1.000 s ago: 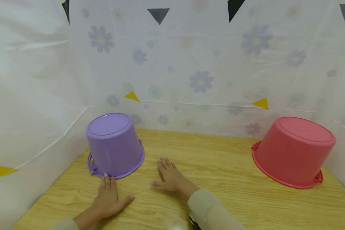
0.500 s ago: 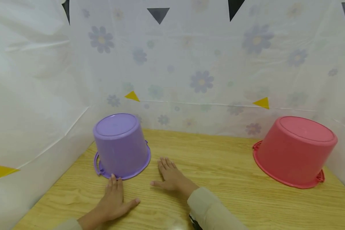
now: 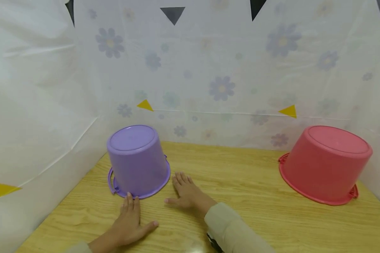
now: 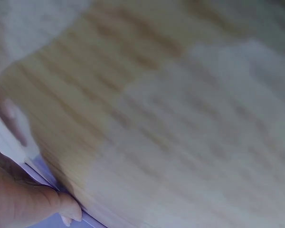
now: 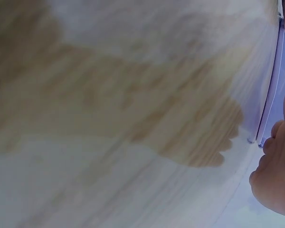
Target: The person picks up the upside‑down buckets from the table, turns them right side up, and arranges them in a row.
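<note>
White sheeting (image 3: 35, 88), enclosing the scene at left, far side and right; the far part shows a pale print of mauve flowers.

Counter (image 3: 228, 165), yellow wood-grain top, running from the near edge of view back to the sheeting.

Red bucket (image 3: 327, 165), one, upside down, base uppermost; stands at the right of the counter, well apart from the hands.

Purple bucket (image 3: 139, 161), one, likewise upside down on its rim; stands at the left of the counter, just beyond the hands, its handle (image 3: 111, 181) hanging low on the left side.

Sleeves, pale, two: the right sleeve (image 3: 231, 226) largely visible, the left sleeve (image 3: 79, 247) only at the near edge.

Hands, two, apart from each other. Left hand (image 3: 128, 221): fingers straight and pointing to the far side, thumb spread to the right, fingertips at the near rim of the purple bucket. Right hand (image 3: 186, 193): fingers extended, thumb out to the left, just beside the bucket's right rim; contact cannot be told. Neither is clamped on anything.

Triangles: dark ones (image 3: 172, 15) high on the sheeting, yellow ones (image 3: 289, 111) lower down.
</note>
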The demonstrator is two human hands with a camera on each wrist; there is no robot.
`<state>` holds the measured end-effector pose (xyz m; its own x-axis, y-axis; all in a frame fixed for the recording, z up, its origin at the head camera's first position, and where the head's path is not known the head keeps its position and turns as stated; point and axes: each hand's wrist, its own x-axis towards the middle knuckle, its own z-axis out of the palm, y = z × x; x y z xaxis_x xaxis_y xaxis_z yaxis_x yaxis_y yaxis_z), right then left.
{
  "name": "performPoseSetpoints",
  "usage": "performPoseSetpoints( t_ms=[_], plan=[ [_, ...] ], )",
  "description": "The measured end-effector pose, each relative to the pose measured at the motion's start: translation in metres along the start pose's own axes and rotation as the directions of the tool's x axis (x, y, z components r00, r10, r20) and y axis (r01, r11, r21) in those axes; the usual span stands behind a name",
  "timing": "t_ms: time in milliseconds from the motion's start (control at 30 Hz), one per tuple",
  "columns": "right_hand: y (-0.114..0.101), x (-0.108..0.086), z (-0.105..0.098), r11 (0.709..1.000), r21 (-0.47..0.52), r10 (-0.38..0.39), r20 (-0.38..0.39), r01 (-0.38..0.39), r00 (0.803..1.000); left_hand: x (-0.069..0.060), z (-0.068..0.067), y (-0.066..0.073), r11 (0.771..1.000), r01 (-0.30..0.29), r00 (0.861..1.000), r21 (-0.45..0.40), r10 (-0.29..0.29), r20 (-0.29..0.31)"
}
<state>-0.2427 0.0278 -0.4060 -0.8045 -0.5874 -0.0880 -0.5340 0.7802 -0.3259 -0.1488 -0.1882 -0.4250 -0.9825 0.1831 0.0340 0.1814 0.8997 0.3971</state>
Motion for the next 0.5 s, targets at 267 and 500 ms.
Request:
performPoseSetpoints(
  t_ms=[267, 500],
  plan=[
    [0.0, -0.004, -0.002, 1.0, 0.007, 0.001, 0.002, -0.001, 1.0, -0.002, 0.001, 0.01, 1.0, -0.015, 0.999, -0.024, 0.015, 0.031],
    [0.005, -0.006, -0.001, 1.0, -0.016, 0.013, 0.021, -0.013, 1.0, -0.005, 0.004, 0.017, 0.998, -0.041, 0.999, -0.038, 0.041, 0.009]
  ],
)
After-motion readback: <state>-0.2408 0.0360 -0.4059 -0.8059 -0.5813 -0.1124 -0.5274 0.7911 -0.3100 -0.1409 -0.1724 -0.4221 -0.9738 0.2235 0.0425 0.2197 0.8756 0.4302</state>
